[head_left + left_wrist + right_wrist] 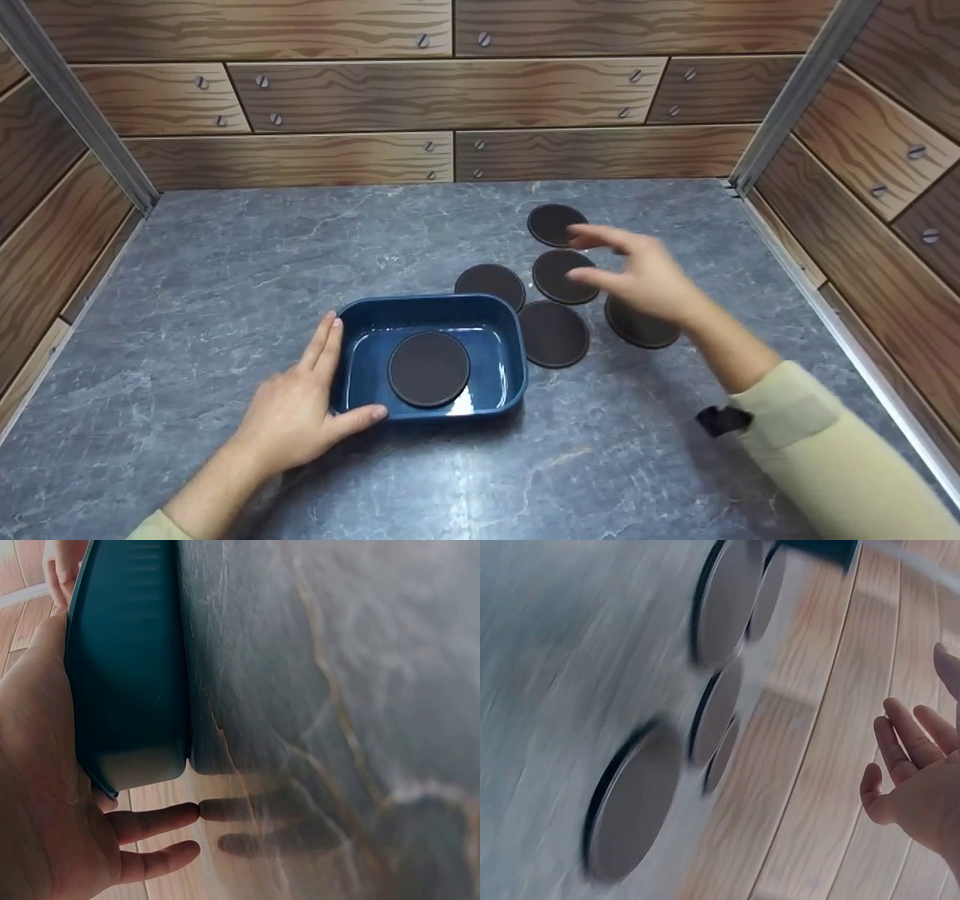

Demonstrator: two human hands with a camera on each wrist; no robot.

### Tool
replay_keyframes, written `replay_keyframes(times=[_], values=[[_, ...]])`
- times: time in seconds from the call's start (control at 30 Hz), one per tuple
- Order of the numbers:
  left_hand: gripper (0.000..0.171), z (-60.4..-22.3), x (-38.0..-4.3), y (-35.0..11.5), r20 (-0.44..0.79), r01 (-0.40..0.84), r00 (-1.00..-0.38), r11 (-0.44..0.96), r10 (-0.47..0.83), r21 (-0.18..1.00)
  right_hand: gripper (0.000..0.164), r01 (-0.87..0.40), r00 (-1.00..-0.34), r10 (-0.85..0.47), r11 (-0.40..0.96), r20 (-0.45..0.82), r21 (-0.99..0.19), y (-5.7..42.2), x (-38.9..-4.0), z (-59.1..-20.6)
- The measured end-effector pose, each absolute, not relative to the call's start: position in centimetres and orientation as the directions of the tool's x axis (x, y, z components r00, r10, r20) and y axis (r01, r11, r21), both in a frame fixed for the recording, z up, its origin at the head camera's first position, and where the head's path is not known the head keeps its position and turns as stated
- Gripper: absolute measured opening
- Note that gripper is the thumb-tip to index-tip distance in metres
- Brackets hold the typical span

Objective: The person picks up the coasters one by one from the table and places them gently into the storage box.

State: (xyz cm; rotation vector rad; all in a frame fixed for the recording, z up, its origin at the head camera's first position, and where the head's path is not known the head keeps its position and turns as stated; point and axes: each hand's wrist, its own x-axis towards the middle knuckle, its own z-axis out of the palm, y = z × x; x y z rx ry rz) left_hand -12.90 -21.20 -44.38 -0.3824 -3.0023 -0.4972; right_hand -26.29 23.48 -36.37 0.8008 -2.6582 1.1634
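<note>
A blue rectangular baking dish (pixel 431 304) sits on the table with one round dark coaster (pixel 429 369) lying flat inside. My left hand (pixel 296 409) holds the dish at its left end, thumb over the near rim and fingers along the side. In the left wrist view, two fingers stretch past the dish wall (pixel 135 667) toward the tabletop. Above the coasters on the right hovers my right hand (pixel 637 274), thumb and fingers apart with nothing between them. Beneath it, partly covered, are a coaster (pixel 641 330) and a middle coaster (pixel 564 279).
More coasters lie flat around the dish's right side: a far one (pixel 553 223), one behind the rim (pixel 491 281) and one beside the right wall (pixel 555 335). Wood-patterned panels (pixel 450 94) enclose the grey marbled table (pixel 187 300) at the back and sides.
</note>
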Motion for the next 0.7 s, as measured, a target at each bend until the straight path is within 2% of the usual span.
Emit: replay_keyframes(times=[0.4,0.7], values=[[0.127,-44.4,-12.8,-21.2,0.121,0.264,-0.964,0.915,0.238,0.306,0.062,-0.297,-0.948,-0.279,0.607,0.153,-0.737,33.0,-28.7,-39.6],[0.126,-44.4,-12.8,-21.2,0.131,0.27,-0.962,0.912,0.24,0.308,0.076,-0.131,-0.938,-0.334,0.593,-0.094,-0.794,36.5,-29.1,-42.1]])
